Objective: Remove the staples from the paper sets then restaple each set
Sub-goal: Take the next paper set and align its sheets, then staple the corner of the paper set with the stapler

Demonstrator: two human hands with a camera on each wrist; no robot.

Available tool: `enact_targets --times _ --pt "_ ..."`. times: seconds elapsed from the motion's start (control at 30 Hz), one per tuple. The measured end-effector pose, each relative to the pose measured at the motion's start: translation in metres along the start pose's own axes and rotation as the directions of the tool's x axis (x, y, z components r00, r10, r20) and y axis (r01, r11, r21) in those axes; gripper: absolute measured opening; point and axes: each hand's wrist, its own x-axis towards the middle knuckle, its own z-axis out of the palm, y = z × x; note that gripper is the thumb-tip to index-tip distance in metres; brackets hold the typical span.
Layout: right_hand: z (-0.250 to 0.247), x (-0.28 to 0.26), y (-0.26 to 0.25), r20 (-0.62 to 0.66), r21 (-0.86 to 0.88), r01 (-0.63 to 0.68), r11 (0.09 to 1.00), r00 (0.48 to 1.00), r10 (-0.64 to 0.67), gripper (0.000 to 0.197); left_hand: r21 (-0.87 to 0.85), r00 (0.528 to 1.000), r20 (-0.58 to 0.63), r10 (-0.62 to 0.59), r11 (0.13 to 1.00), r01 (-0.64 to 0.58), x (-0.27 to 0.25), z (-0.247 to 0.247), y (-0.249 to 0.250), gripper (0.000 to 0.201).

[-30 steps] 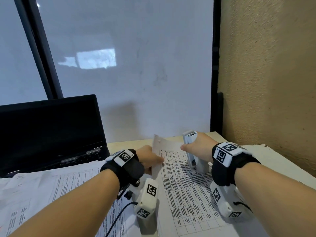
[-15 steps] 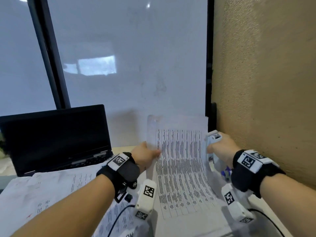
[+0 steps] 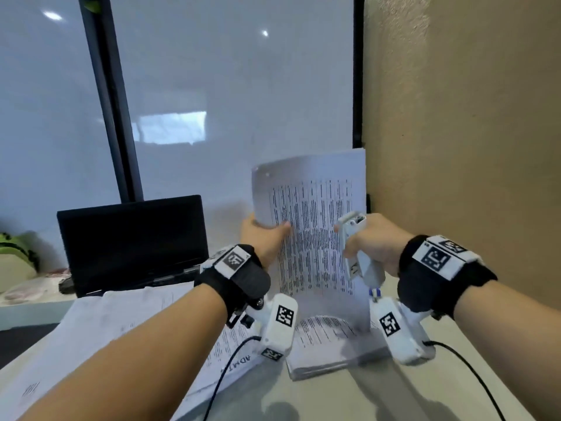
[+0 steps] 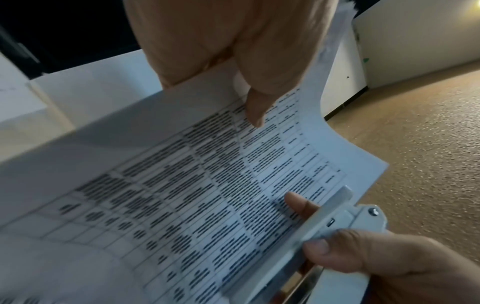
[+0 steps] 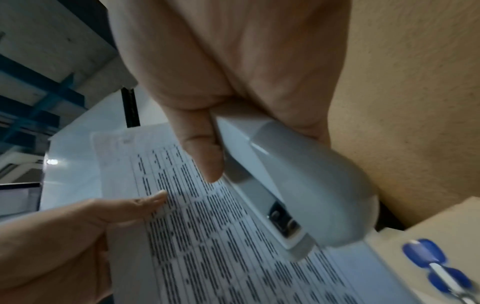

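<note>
Mid-task, seemingly: paper set [image 3: 309, 226] lifted upright off the stack [image 3: 334, 350], pinched by left hand [image 3: 264, 238], stapler [image 3: 358, 253] clasped in right hand [image 3: 373, 244], restapling apparently pending, more loose sheets [image 3: 121, 323] left

A set of white matt paper sheets printed with dark table rows [image 3: 312, 235] is seen, thin enough to bend in a smooth curve. A pale grey stapler of smooth, slightly glossy plastic [image 5: 298, 185] is shown, with a bright metal rail and rivet [image 4: 337, 207] at its head. A tan wall of rough, grainy plaster [image 3: 461, 132] is seen, and a smooth, faintly reflective white panel [image 3: 230, 86] is framed in dark matt strips. Black matt cloth wristbands [image 3: 239, 281] are worn. A glossy blue plastic-handled staple remover [image 5: 431, 265] is partly blurred.
</note>
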Motion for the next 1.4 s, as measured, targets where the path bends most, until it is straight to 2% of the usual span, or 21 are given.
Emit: enact_targets --times 0.03,0.1,0.13,0.17,0.2,0.3,0.37,0.43,0.5,0.53,0.6,0.7,0.77,0.93,1.07,1.17,1.27,1.4 --pt "0.001 -0.006 0.003 0.012 -0.039 -0.020 0.999 1.000 0.020 0.033 -0.017 1.000 -0.005 -0.029 0.999 0.029 -0.001 0.003 -0.008 0.023" --pt "0.002 -0.012 0.012 0.018 -0.100 -0.049 0.994 0.999 0.051 0.038 -0.027 0.996 -0.024 -0.091 0.996 0.090 -0.005 0.005 -0.019 0.060" --pt "0.001 -0.013 0.016 0.013 -0.117 -0.054 0.992 0.998 0.056 0.039 -0.027 0.994 -0.030 -0.109 0.994 0.108 -0.008 0.006 -0.019 0.073" --pt "-0.001 -0.014 0.019 0.008 -0.133 -0.059 0.989 0.998 0.061 0.037 -0.030 0.992 -0.030 -0.122 0.992 0.121 -0.006 0.006 -0.022 0.078" --pt "-0.003 -0.014 0.022 0.004 -0.148 -0.073 0.986 0.997 0.074 0.035 -0.014 0.990 -0.026 -0.138 0.990 0.138 -0.006 0.006 -0.022 0.073" --pt "-0.011 -0.009 0.023 -0.029 -0.144 -0.101 0.984 0.995 0.098 0.027 0.031 0.990 -0.011 -0.140 0.990 0.140 -0.007 0.002 -0.016 0.041" --pt "-0.015 0.000 0.023 -0.181 -0.168 -0.101 0.981 0.981 0.070 0.032 0.033 0.993 0.006 -0.121 0.992 0.121 -0.007 -0.001 -0.015 0.034" --pt "-0.017 0.004 0.009 -0.376 -0.183 -0.012 0.983 0.925 -0.059 0.031 0.022 0.995 0.019 -0.100 0.995 0.099 -0.009 -0.004 -0.014 0.030" --pt "-0.017 -0.002 -0.022 -0.451 -0.124 0.158 0.980 0.871 -0.197 0.022 0.004 0.995 0.039 -0.088 0.996 0.088 -0.011 -0.006 -0.015 0.026" --pt "-0.017 -0.007 -0.039 -0.457 -0.076 0.253 0.964 0.851 -0.260 0.024 0.016 0.996 0.052 -0.072 0.997 0.071 -0.013 -0.006 -0.014 0.021" --pt "-0.015 -0.016 -0.072 -0.461 0.017 0.401 0.916 0.816 -0.349 0.034 0.023 0.997 0.070 -0.033 0.999 0.031 -0.015 -0.006 -0.013 0.029" --pt "-0.002 -0.025 -0.108 -0.477 0.069 0.545 0.836 0.754 -0.452 0.031 0.005 0.993 0.119 0.000 1.000 -0.001 -0.021 -0.006 -0.009 0.027" --pt "0.008 -0.028 -0.122 -0.481 0.109 0.598 0.794 0.730 -0.485 0.028 -0.007 0.990 0.138 0.021 1.000 -0.020 -0.023 -0.005 -0.007 0.027" --pt "0.027 -0.026 -0.136 -0.412 0.168 0.657 0.735 0.724 -0.553 0.017 -0.034 0.985 0.169 0.038 0.999 -0.033 -0.029 -0.005 -0.007 0.026" --pt "0.032 -0.019 -0.138 -0.421 0.117 0.650 0.751 0.718 -0.555 0.024 -0.009 0.983 0.176 0.060 0.998 -0.059 -0.030 -0.002 -0.009 0.027" --pt "0.035 -0.016 -0.142 -0.459 0.111 0.670 0.734 0.689 -0.561 0.025 -0.001 0.979 0.191 0.074 0.997 -0.076 -0.032 0.000 -0.010 0.021" --pt "0.038 -0.014 -0.145 -0.511 0.104 0.694 0.712 0.652 -0.560 0.023 0.082 0.966 0.213 0.147 0.982 -0.168 -0.036 0.002 -0.008 0.005" --pt "0.042 -0.012 -0.150 -0.595 0.111 0.733 0.671 0.590 -0.546 0.017 0.189 0.939 0.260 0.226 0.942 -0.279 -0.037 0.002 -0.010 0.011"
